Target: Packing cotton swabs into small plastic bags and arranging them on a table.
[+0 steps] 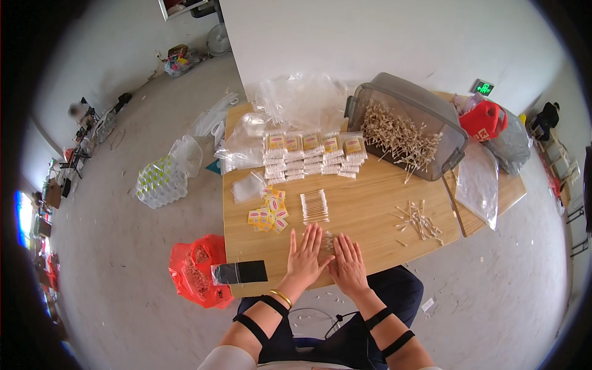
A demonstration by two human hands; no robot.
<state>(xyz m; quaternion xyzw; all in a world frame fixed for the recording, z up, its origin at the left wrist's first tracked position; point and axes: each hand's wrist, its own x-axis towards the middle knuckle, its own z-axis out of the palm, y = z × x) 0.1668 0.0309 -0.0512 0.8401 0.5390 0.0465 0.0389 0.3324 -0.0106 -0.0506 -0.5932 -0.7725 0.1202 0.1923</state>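
My left hand (304, 254) lies palm down at the table's near edge, its fingers stretched out and thumb spread toward the right. Beside it my right hand (349, 265) is flat too, with fingers extended. Between the two hands a small cluster of cotton swabs (327, 239) shows, partly covered by my fingers. Just beyond my left fingertips, a neat row of cotton swabs (314, 206) lies side by side. Small yellow-and-white cards (269, 211) are scattered left of that row. Loose swabs (420, 221) form a messy pile to the right.
Stacked packs of swabs (311, 154) stand at the back, near clear plastic bags (302, 95). A grey bin (394, 86) full of swabs lies tipped on its side. A dark phone-like slab (250, 271) sits at the left edge, above a red bag (185, 271).
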